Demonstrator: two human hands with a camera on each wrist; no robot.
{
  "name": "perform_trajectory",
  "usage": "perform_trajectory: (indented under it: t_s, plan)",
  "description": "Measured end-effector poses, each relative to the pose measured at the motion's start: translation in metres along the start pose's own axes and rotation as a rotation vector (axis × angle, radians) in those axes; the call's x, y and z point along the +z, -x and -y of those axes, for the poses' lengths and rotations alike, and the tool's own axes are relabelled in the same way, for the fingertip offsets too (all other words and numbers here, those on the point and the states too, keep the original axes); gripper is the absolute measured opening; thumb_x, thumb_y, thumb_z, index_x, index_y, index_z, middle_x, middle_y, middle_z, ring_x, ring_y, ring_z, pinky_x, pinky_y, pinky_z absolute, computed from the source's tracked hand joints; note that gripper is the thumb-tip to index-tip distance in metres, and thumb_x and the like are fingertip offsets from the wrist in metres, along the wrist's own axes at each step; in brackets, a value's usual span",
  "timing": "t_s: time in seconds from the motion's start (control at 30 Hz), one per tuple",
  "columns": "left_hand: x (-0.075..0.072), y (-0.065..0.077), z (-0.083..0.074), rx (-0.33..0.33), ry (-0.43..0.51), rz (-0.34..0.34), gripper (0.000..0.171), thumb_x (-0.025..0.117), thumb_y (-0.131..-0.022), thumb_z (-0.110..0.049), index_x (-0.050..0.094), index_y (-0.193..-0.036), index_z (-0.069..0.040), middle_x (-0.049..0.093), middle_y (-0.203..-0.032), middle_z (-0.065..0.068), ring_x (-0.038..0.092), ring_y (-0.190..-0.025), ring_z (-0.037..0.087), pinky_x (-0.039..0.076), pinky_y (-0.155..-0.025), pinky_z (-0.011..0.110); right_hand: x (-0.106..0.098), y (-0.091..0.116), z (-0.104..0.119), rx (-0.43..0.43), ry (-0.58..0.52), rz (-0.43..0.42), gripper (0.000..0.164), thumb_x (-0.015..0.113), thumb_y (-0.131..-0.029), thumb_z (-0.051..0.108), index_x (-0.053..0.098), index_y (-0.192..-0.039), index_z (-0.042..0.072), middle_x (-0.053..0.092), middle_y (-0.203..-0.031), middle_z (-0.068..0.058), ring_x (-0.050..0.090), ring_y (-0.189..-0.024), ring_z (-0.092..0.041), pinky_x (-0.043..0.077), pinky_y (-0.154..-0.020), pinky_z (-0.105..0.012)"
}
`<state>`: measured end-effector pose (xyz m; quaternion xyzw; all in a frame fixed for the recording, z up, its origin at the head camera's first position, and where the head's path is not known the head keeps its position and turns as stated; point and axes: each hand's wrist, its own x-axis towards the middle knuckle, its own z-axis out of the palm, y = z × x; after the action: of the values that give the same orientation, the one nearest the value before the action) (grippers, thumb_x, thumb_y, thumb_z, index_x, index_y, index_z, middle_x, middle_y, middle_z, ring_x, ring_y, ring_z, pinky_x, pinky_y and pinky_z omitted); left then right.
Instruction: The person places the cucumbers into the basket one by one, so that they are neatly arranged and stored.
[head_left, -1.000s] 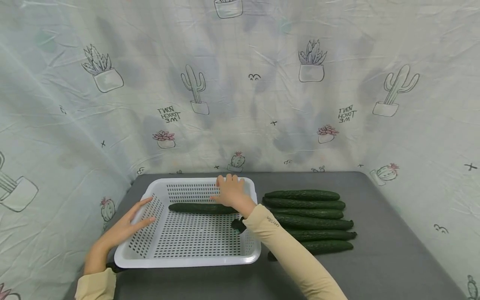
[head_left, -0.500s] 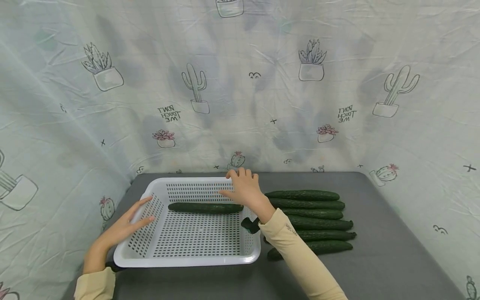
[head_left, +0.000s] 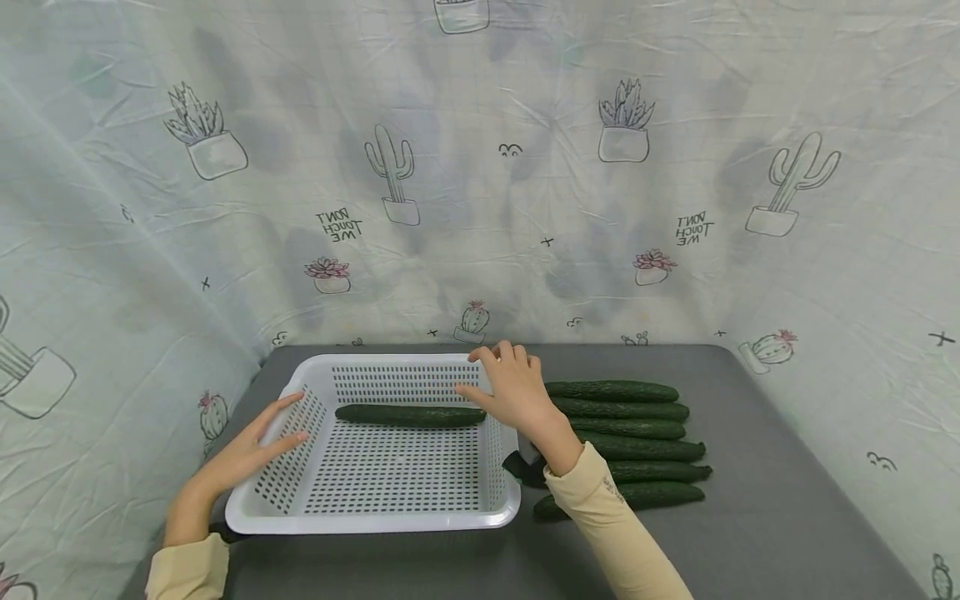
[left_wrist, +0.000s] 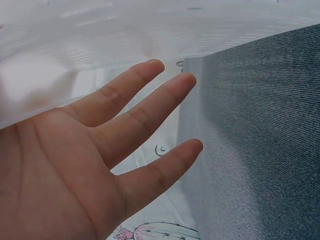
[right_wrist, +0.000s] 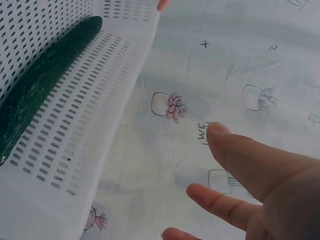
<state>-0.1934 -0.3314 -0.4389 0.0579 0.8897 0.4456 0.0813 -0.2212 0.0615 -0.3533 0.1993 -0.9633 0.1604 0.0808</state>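
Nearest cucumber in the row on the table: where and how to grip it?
Probably around the middle, from above with the right hand. The nearest cucumber is long, slender and lying flat, so a mid-length grip should balance it. Thumb on its near side, where no neighbour lies; the next cucumber sits close along the far side. The right sleeve hides part of it.

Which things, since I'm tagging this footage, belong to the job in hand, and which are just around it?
Part of the job, apparently:
white perforated basket
cucumber in the basket
six cucumbers to its right
left hand
right hand

Just around it:
gray table
cactus-print sheet
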Motion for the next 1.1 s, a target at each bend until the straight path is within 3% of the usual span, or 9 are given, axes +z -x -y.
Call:
perform_trajectory:
  t_s: [0.3, 0.7, 1.1]
  plan:
    - [0.000, 0.001, -0.002, 0.010, -0.023, -0.020, 0.074, 0.057, -0.092, -0.035, 0.010, -0.149, -0.027, 0.019, -0.145, 0.027, 0.061, -0.091, 0.028, 0.053, -0.061, 0.039, -0.008, 0.024, -0.010, 0.000, -0.039, -0.042, 0.047, 0.056, -0.087, 0.053, 0.053, -0.123, 0.022, 0.045, -0.115, -0.010, 0.040, -0.106, -0.030, 0.032, -0.088, -0.049]
    - [0.001, -0.001, 0.001, 0.025, -0.023, -0.018, 0.073, 0.056, -0.092, -0.034, 0.011, -0.149, -0.026, 0.018, -0.147, 0.027, 0.059, -0.098, 0.032, 0.053, -0.061, 0.038, 0.004, 0.049, -0.039, -0.036, -0.011, -0.237, 0.053, 0.062, -0.083, 0.052, 0.053, -0.125, 0.020, 0.050, -0.109, -0.010, 0.045, -0.097, -0.030, 0.034, -0.085, -0.050]
    - [0.000, -0.001, 0.002, 0.013, 0.015, -0.006, 0.072, 0.055, -0.093, -0.032, 0.011, -0.149, -0.027, 0.024, -0.143, 0.029, 0.063, -0.085, 0.026, 0.054, -0.056, 0.036, 0.008, 0.076, -0.067, -0.022, -0.007, -0.195, 0.048, 0.062, -0.083, 0.052, 0.055, -0.123, 0.026, 0.051, -0.113, -0.005, 0.046, -0.101, -0.030, 0.034, -0.085, -0.050]
